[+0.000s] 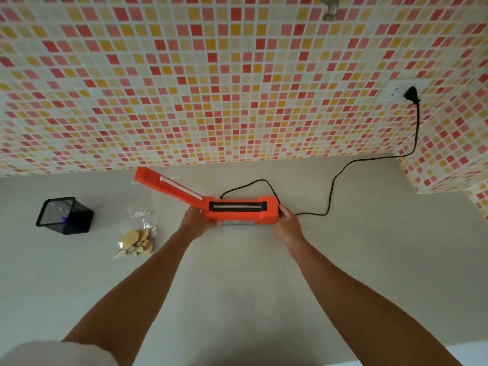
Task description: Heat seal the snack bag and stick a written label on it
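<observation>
Setting the orange sealer squarely on the grey counter looks like the step in hand. The left hand grasps the hinge end of its base, fingers wrapped round the near edge, and the right hand closes on the other end, where the black cord leaves the body. The lid stands raised and tilted toward the left, so the dark heating strip on the base lies bare.

To do this well, I would keep the base flat and its long side parallel to the counter edge, with free space in front for the bag's mouth to lie smooth. The cord runs up to a plug seated in the wall socket, so the strip may be live; fingers are best kept on the plastic ends and off the strip. Slack in the cord should stay behind the machine, not under it.

The snack bag lies on the counter well to the left of the sealer, unsealed as far as I can judge, holding pale round biscuits. A small white label shows near its upper part; its marks are too small to read. No brand can be read on the sealer. A black mesh pen cup stands further left
</observation>
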Demonstrator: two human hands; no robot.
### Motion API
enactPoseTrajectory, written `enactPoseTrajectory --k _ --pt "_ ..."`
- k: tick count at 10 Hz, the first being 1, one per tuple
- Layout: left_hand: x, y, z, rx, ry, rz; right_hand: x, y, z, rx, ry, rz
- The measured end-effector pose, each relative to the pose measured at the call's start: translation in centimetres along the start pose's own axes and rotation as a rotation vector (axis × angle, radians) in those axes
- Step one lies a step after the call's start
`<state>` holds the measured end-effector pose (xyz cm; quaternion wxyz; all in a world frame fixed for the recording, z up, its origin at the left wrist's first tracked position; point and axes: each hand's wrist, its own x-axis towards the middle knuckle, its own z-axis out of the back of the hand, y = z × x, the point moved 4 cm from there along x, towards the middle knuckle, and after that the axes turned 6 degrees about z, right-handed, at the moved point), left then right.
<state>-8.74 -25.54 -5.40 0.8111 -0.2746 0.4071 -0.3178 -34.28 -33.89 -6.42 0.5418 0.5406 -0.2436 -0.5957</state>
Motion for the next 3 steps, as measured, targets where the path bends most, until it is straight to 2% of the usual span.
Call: enactPoseTrajectory --k 2,3 --pt "-1.4 0.2 0.9 0.043 0.066 0.013 -2.3 1.8 -0.3 -0.046 0.031 0.067" --pt "-3.2 0.3 1.2 0.099 0.051 -0.015 -1.6 1.2 -0.8 -0.131 -0.028 0.151"
